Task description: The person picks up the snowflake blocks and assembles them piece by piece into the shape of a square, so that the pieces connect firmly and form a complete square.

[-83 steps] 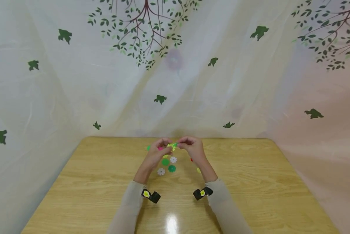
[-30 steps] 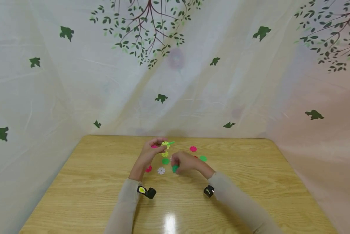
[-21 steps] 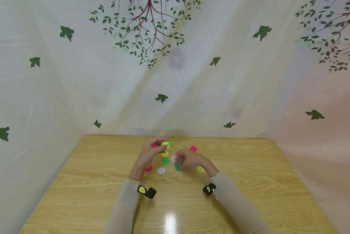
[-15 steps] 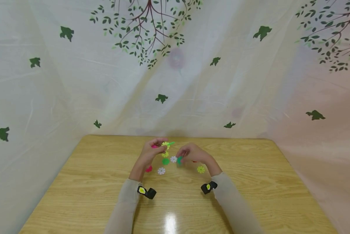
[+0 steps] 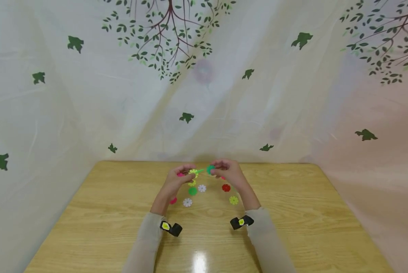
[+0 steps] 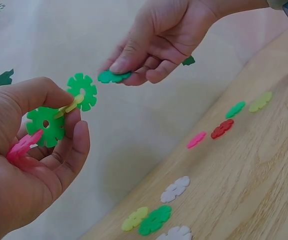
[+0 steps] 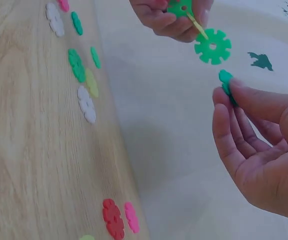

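My left hand [image 5: 171,186] grips a small chain of notched plastic snowflake discs above the table. In the left wrist view the chain shows a pink disc [image 6: 24,145], a green disc [image 6: 46,127], a yellow disc [image 6: 72,105] edge-on and an outer green disc [image 6: 88,96]. Between thumb and fingers, my right hand [image 5: 233,176] pinches a darker green snowflake disc [image 5: 210,169]. That disc is apart from the chain, a short gap from the outer green one, as the right wrist view shows. Part of the pink disc is hidden in the left palm.
Loose snowflake discs lie on the wooden table [image 5: 122,212] below the hands: a white one [image 5: 187,202], another white one [image 5: 202,188], a green one [image 5: 193,191], a red one [image 5: 226,187] and a yellow one [image 5: 233,200], among several others. A leaf-printed cloth [image 5: 149,98] hangs behind the table.
My right hand left the chain, took the darker green disc from the table, and lifted it up beside the chain. My left hand kept holding the chain, shifting slightly left.
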`<state>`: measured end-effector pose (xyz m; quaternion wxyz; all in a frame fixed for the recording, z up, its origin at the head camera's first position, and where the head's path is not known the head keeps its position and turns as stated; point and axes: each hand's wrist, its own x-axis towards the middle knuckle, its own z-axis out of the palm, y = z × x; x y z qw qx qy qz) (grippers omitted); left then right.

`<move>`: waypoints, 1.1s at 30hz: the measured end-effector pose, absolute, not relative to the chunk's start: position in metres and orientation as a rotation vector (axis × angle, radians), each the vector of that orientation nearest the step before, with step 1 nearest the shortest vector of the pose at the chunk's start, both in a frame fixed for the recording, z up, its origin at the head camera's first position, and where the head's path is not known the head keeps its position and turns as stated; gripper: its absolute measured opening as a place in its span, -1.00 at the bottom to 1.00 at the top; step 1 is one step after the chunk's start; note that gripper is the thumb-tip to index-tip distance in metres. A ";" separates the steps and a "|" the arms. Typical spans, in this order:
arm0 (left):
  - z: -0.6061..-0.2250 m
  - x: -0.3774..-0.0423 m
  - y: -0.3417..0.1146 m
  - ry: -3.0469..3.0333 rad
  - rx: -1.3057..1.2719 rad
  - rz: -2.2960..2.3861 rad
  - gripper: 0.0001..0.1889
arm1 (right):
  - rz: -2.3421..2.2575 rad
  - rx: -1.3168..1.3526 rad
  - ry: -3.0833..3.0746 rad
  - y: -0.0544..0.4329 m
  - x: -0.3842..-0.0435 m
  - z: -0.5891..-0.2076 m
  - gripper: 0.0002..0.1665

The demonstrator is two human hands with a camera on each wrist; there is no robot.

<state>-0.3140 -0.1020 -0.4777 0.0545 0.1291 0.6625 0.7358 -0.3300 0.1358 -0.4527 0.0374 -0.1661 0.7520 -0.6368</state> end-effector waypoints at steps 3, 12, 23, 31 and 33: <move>-0.478 -0.314 -0.102 2.009 0.392 2.232 -0.56 | -2.009 -0.496 2.302 0.132 -0.328 -0.451 -0.68; -0.477 -0.312 -0.101 2.032 0.370 2.207 -0.61 | -2.029 -0.502 2.298 0.125 -0.325 -0.451 -0.71; -0.475 -0.314 -0.098 2.038 0.356 2.189 -0.58 | -1.989 -0.537 2.331 0.125 -0.326 -0.452 -0.66; -0.477 -0.313 -0.098 1.976 0.344 2.202 -0.60 | -2.014 -0.508 2.313 0.124 -0.324 -0.453 -0.64; -0.478 -0.312 -0.098 1.959 0.337 2.219 -0.61 | -2.036 -0.501 2.299 0.123 -0.323 -0.453 -0.62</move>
